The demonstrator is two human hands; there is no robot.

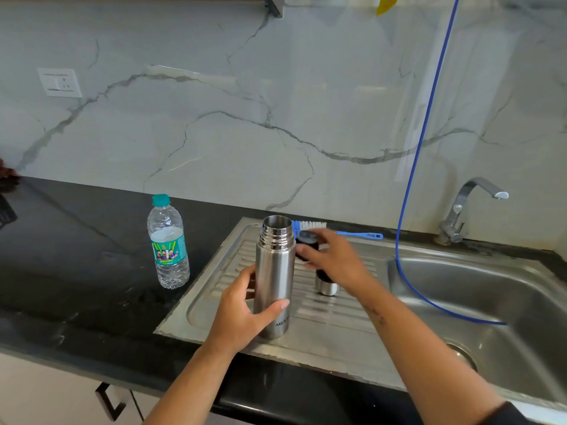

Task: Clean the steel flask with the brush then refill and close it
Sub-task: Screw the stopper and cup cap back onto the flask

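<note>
The steel flask (274, 271) stands upright on the ribbed drainboard (322, 320), its threaded mouth uncovered. My left hand (242, 314) is wrapped around its lower body. My right hand (334, 259) is just right of the flask's neck and holds a black inner stopper (306, 243). The steel outer cap (326, 283) rests on the drainboard under my right wrist. A blue-handled brush (337, 231) with white bristles lies along the back edge of the drainboard, behind the flask.
A plastic water bottle (168, 243) with a teal cap stands on the black counter (76, 256) left of the drainboard. The sink basin (491, 296) is to the right, with a tap (469, 207) behind and a blue hose (420, 167) hanging into it.
</note>
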